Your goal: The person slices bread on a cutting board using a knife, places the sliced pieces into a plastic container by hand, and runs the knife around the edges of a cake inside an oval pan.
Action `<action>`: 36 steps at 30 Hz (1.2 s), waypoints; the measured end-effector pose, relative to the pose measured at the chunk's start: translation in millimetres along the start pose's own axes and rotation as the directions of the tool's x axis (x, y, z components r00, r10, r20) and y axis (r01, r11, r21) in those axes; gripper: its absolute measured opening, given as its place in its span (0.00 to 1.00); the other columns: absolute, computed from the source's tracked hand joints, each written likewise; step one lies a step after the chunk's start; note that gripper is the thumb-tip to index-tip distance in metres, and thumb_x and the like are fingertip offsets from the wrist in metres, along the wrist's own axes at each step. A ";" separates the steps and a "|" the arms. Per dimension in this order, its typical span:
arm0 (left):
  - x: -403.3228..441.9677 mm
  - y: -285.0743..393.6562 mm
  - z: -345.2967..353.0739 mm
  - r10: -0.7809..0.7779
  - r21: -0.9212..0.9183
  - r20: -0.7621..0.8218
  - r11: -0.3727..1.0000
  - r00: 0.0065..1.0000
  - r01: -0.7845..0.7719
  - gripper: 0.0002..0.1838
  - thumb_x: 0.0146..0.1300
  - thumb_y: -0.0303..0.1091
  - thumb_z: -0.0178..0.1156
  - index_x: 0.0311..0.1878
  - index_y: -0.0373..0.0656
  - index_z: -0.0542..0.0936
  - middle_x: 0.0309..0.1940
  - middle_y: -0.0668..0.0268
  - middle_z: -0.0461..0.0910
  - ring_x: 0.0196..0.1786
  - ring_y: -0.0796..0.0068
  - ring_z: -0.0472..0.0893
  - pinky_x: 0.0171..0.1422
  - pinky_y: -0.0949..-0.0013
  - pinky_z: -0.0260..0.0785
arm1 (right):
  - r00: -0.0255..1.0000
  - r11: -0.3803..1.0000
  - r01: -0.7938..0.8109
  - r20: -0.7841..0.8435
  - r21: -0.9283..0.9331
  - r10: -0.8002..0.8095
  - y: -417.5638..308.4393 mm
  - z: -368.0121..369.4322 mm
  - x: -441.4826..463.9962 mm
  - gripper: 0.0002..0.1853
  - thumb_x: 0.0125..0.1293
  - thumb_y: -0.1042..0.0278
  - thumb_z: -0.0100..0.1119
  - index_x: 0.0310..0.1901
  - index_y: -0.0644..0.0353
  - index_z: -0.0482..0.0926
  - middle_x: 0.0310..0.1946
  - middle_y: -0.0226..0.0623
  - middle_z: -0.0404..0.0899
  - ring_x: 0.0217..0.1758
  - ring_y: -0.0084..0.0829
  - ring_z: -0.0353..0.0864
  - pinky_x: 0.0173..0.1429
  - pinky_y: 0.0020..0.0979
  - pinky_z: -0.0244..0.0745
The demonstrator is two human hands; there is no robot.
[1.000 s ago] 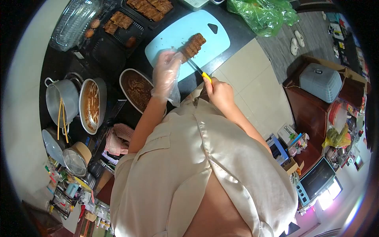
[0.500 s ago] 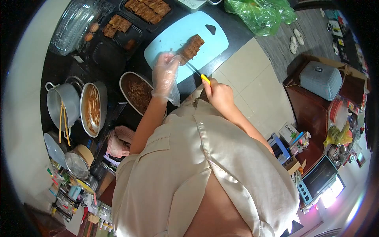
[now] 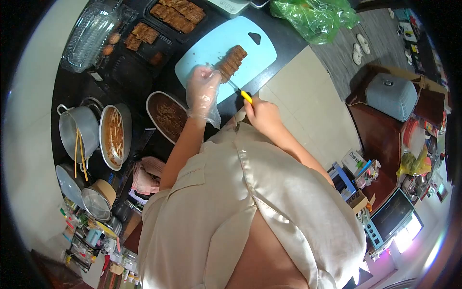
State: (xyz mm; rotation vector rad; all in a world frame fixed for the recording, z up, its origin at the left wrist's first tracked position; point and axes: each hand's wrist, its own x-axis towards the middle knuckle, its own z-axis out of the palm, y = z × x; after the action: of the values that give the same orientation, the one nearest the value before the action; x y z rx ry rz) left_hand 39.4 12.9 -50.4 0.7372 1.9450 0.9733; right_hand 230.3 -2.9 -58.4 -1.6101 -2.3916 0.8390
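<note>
A brown, baked-looking loaf (image 3: 233,61), cut crosswise into slices, lies on the light blue cutting board (image 3: 197,51). My left hand (image 3: 202,87) wears a clear plastic glove. Its fingers are bent together against the near end of the loaf, steadying it. In my right hand (image 3: 264,115) is a knife (image 3: 246,97), gripped by its yellow handle. The blade points up and left to the loaf's near end, close to my gloved fingers; its tip is hidden by the loaf or the glove. Small dark crumbs dot the board.
Black trays (image 3: 204,21) of brown pieces and a clear plastic lid (image 3: 86,38) lie at the back left. Left of me stand an oval dish (image 3: 151,108) of brown residue, another smeared dish (image 3: 128,130), and a pot (image 3: 72,125) with chopsticks. A green bag (image 3: 315,19) sits at the counter's far corner.
My right hand and the knife have shifted slightly down and left. The gloved hand remains at the loaf's near end, and the whole view has moved a little.
</note>
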 end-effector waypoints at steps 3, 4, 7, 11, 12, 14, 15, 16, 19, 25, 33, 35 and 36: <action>0.1 -2.1 2.9 0.036 0.077 -0.002 0.996 0.999 -0.036 0.13 0.56 0.37 0.63 0.40 0.39 0.78 0.34 0.61 0.81 0.36 0.68 0.80 0.45 0.66 0.71 | 0.996 0.998 -0.058 0.067 0.032 0.056 -5.9 -8.7 2.4 0.19 0.69 0.53 0.50 0.31 0.61 0.78 0.18 0.48 0.80 0.25 0.48 0.82 0.30 0.48 0.77; 0.5 -0.5 2.1 0.048 0.098 -0.003 0.994 0.999 -0.047 0.13 0.55 0.37 0.64 0.40 0.38 0.78 0.34 0.61 0.81 0.36 0.68 0.80 0.45 0.66 0.71 | 0.997 0.999 -0.035 0.063 0.015 0.034 -16.4 -9.3 17.3 0.19 0.70 0.53 0.49 0.32 0.61 0.78 0.20 0.48 0.80 0.25 0.48 0.82 0.30 0.48 0.77; -2.0 2.2 2.0 0.044 0.100 -0.004 0.994 0.999 -0.043 0.14 0.54 0.37 0.64 0.40 0.38 0.78 0.35 0.60 0.81 0.36 0.68 0.80 0.45 0.66 0.71 | 0.998 1.000 -0.008 0.070 0.023 0.007 -20.5 -1.1 34.4 0.19 0.70 0.53 0.50 0.35 0.62 0.78 0.20 0.49 0.80 0.24 0.51 0.81 0.30 0.49 0.75; -1.9 5.1 1.5 0.036 0.073 -0.001 0.997 0.999 -0.035 0.14 0.55 0.36 0.64 0.41 0.38 0.77 0.34 0.60 0.80 0.36 0.68 0.79 0.45 0.65 0.71 | 0.998 0.999 -0.012 0.055 0.042 0.009 4.1 -2.9 1.1 0.19 0.70 0.52 0.51 0.37 0.63 0.79 0.19 0.50 0.78 0.22 0.52 0.79 0.29 0.49 0.73; -1.4 3.3 0.8 0.032 0.070 -0.007 0.997 0.999 -0.031 0.14 0.55 0.36 0.64 0.41 0.38 0.77 0.34 0.60 0.80 0.36 0.68 0.79 0.45 0.65 0.71 | 0.996 0.999 -0.038 0.079 0.033 0.035 6.0 -6.5 -5.4 0.19 0.70 0.52 0.51 0.37 0.63 0.79 0.18 0.50 0.78 0.22 0.52 0.79 0.28 0.50 0.73; -1.1 -1.5 0.1 0.084 0.070 0.027 0.994 0.996 -0.086 0.14 0.55 0.35 0.64 0.40 0.37 0.77 0.34 0.61 0.80 0.35 0.69 0.79 0.44 0.66 0.71 | 0.995 0.998 -0.044 0.094 0.050 0.039 3.6 -6.2 -4.3 0.20 0.70 0.52 0.51 0.36 0.63 0.79 0.18 0.50 0.78 0.22 0.51 0.79 0.28 0.49 0.73; 0.1 -2.6 0.8 0.081 0.069 0.029 0.994 0.996 -0.083 0.14 0.55 0.35 0.64 0.40 0.37 0.77 0.34 0.61 0.80 0.35 0.69 0.79 0.44 0.66 0.71 | 0.995 0.999 -0.035 0.097 0.017 0.033 -2.2 -1.5 5.3 0.20 0.70 0.52 0.51 0.35 0.63 0.79 0.18 0.49 0.78 0.21 0.51 0.79 0.28 0.49 0.73; 2.0 -3.7 1.0 0.079 0.075 0.014 0.994 0.997 -0.079 0.14 0.55 0.35 0.64 0.40 0.37 0.76 0.33 0.61 0.80 0.35 0.70 0.79 0.44 0.66 0.71 | 0.995 1.000 -0.025 0.100 -0.015 0.026 -8.3 4.2 15.9 0.20 0.71 0.52 0.51 0.34 0.63 0.79 0.18 0.49 0.78 0.21 0.51 0.79 0.28 0.48 0.73; -0.1 -1.9 0.5 0.061 0.065 -0.005 0.996 0.998 -0.060 0.14 0.56 0.35 0.64 0.40 0.36 0.76 0.33 0.61 0.80 0.35 0.69 0.79 0.44 0.66 0.71 | 0.999 0.999 0.041 -0.010 0.021 -0.041 -17.0 11.8 27.1 0.18 0.70 0.54 0.52 0.29 0.61 0.78 0.18 0.48 0.79 0.20 0.46 0.81 0.25 0.46 0.75; -1.0 5.8 -1.6 0.044 0.141 0.000 0.989 0.999 -0.043 0.15 0.55 0.36 0.64 0.40 0.36 0.76 0.34 0.59 0.80 0.36 0.66 0.80 0.45 0.64 0.71 | 1.000 0.998 0.014 0.017 -0.066 -0.013 -9.5 9.3 6.4 0.19 0.70 0.54 0.52 0.28 0.62 0.77 0.15 0.47 0.78 0.18 0.47 0.80 0.23 0.45 0.75; 6.2 1.5 -5.7 0.000 0.145 0.000 0.989 1.000 0.000 0.16 0.54 0.37 0.62 0.43 0.38 0.76 0.36 0.59 0.81 0.37 0.66 0.80 0.45 0.65 0.71 | 0.998 0.995 0.008 0.061 -0.095 -0.002 15.3 25.3 -8.4 0.19 0.71 0.53 0.52 0.32 0.63 0.77 0.18 0.49 0.78 0.20 0.51 0.79 0.26 0.47 0.74; 8.2 -0.6 -15.3 -0.063 0.220 0.077 0.974 0.995 0.044 0.19 0.54 0.37 0.59 0.48 0.38 0.77 0.37 0.60 0.82 0.37 0.68 0.80 0.45 0.66 0.71 | 0.997 0.996 0.005 0.082 -0.090 0.002 12.1 25.2 -5.3 0.20 0.70 0.53 0.52 0.32 0.63 0.77 0.18 0.49 0.78 0.20 0.51 0.79 0.26 0.47 0.74; 12.0 -6.4 -17.5 -0.062 0.216 0.080 0.975 0.995 0.044 0.19 0.54 0.37 0.59 0.48 0.38 0.77 0.37 0.60 0.82 0.37 0.68 0.80 0.45 0.66 0.71 | 0.996 0.996 0.000 0.094 -0.086 0.008 8.6 21.4 1.0 0.20 0.70 0.52 0.52 0.31 0.62 0.77 0.18 0.49 0.78 0.20 0.51 0.79 0.27 0.47 0.74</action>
State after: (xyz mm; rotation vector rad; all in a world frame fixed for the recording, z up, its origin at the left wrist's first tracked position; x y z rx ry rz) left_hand 17.6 12.5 -54.3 0.8298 2.0023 0.6949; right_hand 228.1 -7.6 -80.8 -1.6421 -2.5226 0.8415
